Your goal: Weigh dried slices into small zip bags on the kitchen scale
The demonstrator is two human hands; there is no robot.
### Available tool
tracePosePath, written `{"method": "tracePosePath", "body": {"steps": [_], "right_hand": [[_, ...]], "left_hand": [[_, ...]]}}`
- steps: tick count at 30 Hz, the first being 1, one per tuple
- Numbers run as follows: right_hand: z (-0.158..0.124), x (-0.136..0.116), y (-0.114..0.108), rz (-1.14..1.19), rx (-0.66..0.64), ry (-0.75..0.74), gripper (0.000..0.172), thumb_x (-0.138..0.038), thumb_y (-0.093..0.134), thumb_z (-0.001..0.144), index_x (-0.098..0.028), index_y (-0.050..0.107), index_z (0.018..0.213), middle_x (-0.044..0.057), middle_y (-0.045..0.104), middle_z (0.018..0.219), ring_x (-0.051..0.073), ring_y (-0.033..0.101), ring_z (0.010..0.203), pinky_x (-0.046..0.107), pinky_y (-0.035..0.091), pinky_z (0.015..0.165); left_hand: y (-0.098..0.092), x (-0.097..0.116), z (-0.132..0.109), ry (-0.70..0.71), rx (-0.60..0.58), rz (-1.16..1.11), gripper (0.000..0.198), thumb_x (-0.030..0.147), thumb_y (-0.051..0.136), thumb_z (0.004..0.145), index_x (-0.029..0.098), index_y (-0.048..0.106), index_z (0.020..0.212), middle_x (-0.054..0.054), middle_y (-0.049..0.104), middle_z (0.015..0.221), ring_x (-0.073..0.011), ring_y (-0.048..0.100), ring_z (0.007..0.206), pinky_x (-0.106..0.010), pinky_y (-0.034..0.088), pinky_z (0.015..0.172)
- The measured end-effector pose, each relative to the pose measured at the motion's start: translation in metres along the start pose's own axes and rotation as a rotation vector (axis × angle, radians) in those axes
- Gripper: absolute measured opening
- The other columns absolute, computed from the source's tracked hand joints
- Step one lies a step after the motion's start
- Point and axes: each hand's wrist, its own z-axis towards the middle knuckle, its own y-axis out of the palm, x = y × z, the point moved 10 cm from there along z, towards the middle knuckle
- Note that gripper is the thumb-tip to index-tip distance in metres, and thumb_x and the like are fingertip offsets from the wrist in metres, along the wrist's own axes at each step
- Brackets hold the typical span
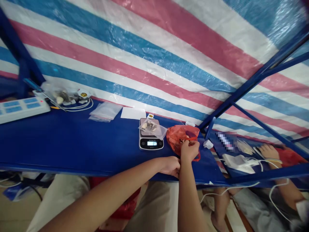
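Observation:
My right hand point(190, 150) reaches into the mouth of a red plastic bag point(180, 135) on the blue table point(72, 145), fingers pinched on the bag's rim or on small pieces inside. My left hand point(172, 166) is curled at the table's front edge, just left of the right wrist; its fingers are hidden behind the right arm. Left of the bag stands a small digital scale point(151, 137) with a lit display. On its platform lies a clear zip bag point(153, 128) of small brownish pieces.
A stack of empty clear bags point(105, 111), a white card point(133, 113), a white power strip point(21, 109) and another filled clear bag point(59, 93) lie further left. Blue frame bars point(251, 83) rise at right. Another person's hand point(269, 150) rests beyond them.

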Motion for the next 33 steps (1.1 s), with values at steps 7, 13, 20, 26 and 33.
{"method": "tracePosePath", "body": {"steps": [7, 13, 20, 26, 33], "right_hand": [[-0.004, 0.008, -0.022, 0.234, 0.095, 0.060, 0.028, -0.026, 0.038, 0.083, -0.022, 0.063, 0.095, 0.011, 0.072, 0.102, 0.028, 0.066, 0.096, 0.037, 0.047, 0.088], [-0.024, 0.029, -0.037, 0.311, -0.004, 0.023, 0.027, -0.032, 0.045, 0.081, -0.021, 0.067, 0.092, 0.011, 0.074, 0.097, 0.028, 0.067, 0.093, 0.037, 0.049, 0.086], [-0.041, 0.037, -0.038, 0.382, -0.120, -0.022, 0.028, -0.036, 0.052, 0.081, -0.019, 0.070, 0.094, 0.011, 0.073, 0.097, 0.026, 0.066, 0.092, 0.037, 0.048, 0.088], [-0.040, 0.037, -0.028, 0.481, -0.179, 0.017, 0.024, -0.038, 0.057, 0.077, -0.019, 0.068, 0.087, 0.005, 0.068, 0.075, 0.019, 0.060, 0.065, 0.031, 0.049, 0.063], [-0.042, 0.044, -0.025, 0.563, -0.143, 0.130, 0.025, -0.041, 0.058, 0.076, -0.020, 0.063, 0.088, -0.003, 0.056, 0.063, 0.010, 0.040, 0.044, 0.024, 0.031, 0.041]], "left_hand": [[0.014, 0.005, -0.016, 0.162, 0.122, 0.107, 0.039, 0.006, 0.059, 0.062, 0.014, 0.066, 0.099, -0.003, 0.068, 0.093, -0.0157, 0.066, 0.085, -0.036, 0.051, 0.091], [0.007, 0.010, -0.091, 0.168, 0.122, 0.340, 0.031, 0.031, 0.075, 0.077, 0.015, 0.068, 0.103, -0.009, 0.073, 0.103, -0.0172, 0.070, 0.085, -0.038, 0.054, 0.089], [-0.105, 0.054, -0.303, 0.468, 0.794, 0.631, 0.038, 0.053, 0.062, 0.087, 0.018, 0.067, 0.100, -0.001, 0.067, 0.072, -0.0142, 0.063, 0.063, -0.026, 0.050, 0.059], [-0.160, 0.035, -0.411, 0.679, 1.491, 0.696, 0.043, 0.057, 0.057, 0.087, 0.018, 0.067, 0.101, 0.005, 0.049, 0.058, -0.0113, 0.046, 0.053, -0.022, 0.036, 0.049], [-0.137, 0.045, -0.388, 0.439, 1.485, 1.129, 0.037, 0.046, 0.046, 0.090, 0.021, 0.073, 0.096, 0.005, 0.060, 0.057, -0.0101, 0.045, 0.042, -0.024, 0.036, 0.050]]}}
